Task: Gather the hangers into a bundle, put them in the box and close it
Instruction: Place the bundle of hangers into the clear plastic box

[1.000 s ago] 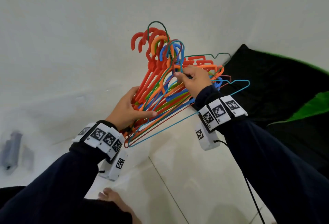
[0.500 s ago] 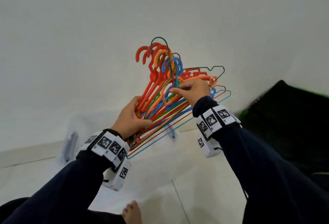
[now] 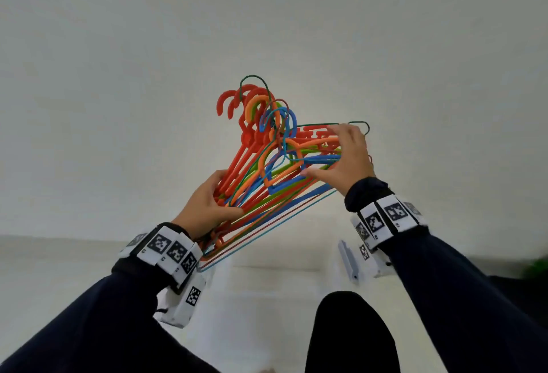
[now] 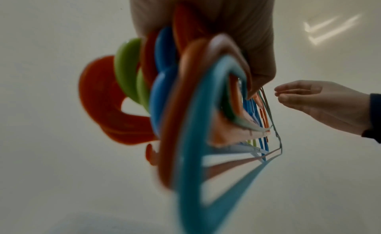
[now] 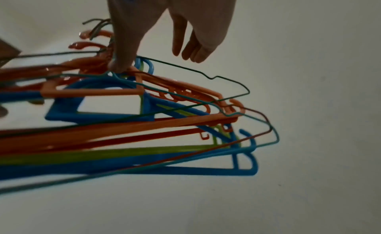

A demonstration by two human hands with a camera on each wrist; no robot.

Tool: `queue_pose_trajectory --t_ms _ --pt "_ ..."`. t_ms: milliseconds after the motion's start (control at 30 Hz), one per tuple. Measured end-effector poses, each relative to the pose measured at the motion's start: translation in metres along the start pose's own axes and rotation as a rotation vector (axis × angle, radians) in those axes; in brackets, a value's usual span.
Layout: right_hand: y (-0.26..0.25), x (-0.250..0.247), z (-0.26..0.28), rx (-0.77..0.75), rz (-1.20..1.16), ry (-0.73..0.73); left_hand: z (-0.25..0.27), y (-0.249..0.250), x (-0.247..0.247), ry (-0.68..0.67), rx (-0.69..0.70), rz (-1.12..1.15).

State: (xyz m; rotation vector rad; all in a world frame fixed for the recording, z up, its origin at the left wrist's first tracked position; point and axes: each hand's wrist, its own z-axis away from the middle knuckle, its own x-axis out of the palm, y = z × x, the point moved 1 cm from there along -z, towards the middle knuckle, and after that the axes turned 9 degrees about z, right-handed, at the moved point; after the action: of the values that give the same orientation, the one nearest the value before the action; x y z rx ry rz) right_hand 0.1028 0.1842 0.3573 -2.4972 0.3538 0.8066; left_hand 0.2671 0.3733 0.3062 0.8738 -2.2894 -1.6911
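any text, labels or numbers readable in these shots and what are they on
No readable words, brands or numbers anywhere.
Left wristband: black-and-white square marker codes, patterns only; tiny marks beneath them are too small to read.
Right wristband: the same kind of marker codes, partly blurred, no legible text.
Hangers: plain coloured plastic and wire, no visible label.

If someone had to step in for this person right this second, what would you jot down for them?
Left hand grips the bundle of hangers at one end, holding it up in the air. Right hand is open, fingers spread at the other end, thumb touching the hangers.
Done: the hangers are gathered, though still fanned out.
Left: square them up, put them in the box, close it. No box can be made out for sure in these views.
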Motion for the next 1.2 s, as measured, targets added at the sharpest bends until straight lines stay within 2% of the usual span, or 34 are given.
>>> queue_pose_trajectory --t_ms 133,233,367,467,700,1000,1200 --pt "0.005 0.017 -0.007 -0.140 0.213 -0.230 0.001 -0.004 -0.018 -0.030 -0.061 -0.111" --pt "0.005 0.036 -0.016 -0.223 0.263 -0.381 -0.006 -0.018 -0.030 -0.101 -0.118 -0.164" --pt "0.023 0.071 -0.024 -0.057 0.109 -0.589 -0.025 -0.052 -0.034 -0.177 -0.185 -0.167" --pt "0.047 0.104 -0.020 0.029 0.066 -0.650 -0.043 -0.086 -0.031 -0.211 -0.219 -0.170" --pt "0.112 0.166 -0.020 0.173 0.105 -0.863 -0.101 -0.169 -0.017 -0.345 -0.353 -0.113" --pt "0.165 0.221 -0.061 0.125 0.424 -1.105 -0.167 -0.277 0.019 -0.502 -0.471 -0.072" --pt "0.167 0.316 -0.065 0.037 0.477 -1.287 -0.181 -0.355 0.011 -0.467 -0.727 -0.084"
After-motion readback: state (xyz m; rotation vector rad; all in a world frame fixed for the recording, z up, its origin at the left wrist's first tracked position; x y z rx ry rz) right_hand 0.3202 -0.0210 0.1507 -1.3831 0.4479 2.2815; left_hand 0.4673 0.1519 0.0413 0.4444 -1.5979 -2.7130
